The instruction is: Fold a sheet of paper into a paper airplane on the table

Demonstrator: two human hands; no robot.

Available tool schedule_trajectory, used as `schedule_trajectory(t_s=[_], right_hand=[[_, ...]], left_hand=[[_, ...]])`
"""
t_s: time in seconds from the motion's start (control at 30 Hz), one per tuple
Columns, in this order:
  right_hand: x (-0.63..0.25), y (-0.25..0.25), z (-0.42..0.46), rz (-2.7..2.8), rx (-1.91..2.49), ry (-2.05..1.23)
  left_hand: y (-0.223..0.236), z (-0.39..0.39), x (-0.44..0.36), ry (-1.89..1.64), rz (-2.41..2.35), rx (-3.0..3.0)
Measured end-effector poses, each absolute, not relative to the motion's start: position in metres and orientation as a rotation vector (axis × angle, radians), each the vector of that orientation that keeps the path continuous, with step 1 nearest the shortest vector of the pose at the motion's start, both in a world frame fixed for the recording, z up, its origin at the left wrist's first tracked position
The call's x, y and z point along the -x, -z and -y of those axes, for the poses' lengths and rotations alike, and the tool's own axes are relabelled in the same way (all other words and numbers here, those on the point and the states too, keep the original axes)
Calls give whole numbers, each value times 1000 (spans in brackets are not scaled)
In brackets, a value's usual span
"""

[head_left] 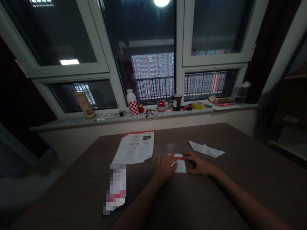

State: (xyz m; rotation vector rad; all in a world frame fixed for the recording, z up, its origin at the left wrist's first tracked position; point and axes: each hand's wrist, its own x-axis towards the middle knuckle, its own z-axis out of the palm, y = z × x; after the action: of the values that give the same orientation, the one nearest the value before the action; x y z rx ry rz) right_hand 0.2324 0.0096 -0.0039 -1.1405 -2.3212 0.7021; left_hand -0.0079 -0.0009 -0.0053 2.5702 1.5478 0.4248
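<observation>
So, L hand [165,167] spread on white paper [181,166]; R hand [198,164] unclenched, fingertips @ its edge.

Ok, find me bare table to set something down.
Bare tabletop lies right of the boat-shaped paper and left of the phone. Crowded: around the left hand and right hand on the small sheet; also the windowsill.

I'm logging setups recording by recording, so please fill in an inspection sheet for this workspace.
Surface: brown table.
Job's things: paper; folded piece lying apart, to its right.
Clutter: printed sheets and pixelated item, left; checked bottle and tape on the sill.
Grips: left grip spread on the paper; right grip at its right side.
Cables: nothing seen on the table; sill too cluttered to tell.
Surroundings: windows, buildings outside.
</observation>
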Motion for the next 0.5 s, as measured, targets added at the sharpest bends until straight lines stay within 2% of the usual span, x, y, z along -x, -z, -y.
schedule_trajectory(t_s=[0.5], right_hand=[[-224, -6, 1, 2347, 1126, -538]], left_hand=[[-1, 9, 6, -540, -1679, -2536]])
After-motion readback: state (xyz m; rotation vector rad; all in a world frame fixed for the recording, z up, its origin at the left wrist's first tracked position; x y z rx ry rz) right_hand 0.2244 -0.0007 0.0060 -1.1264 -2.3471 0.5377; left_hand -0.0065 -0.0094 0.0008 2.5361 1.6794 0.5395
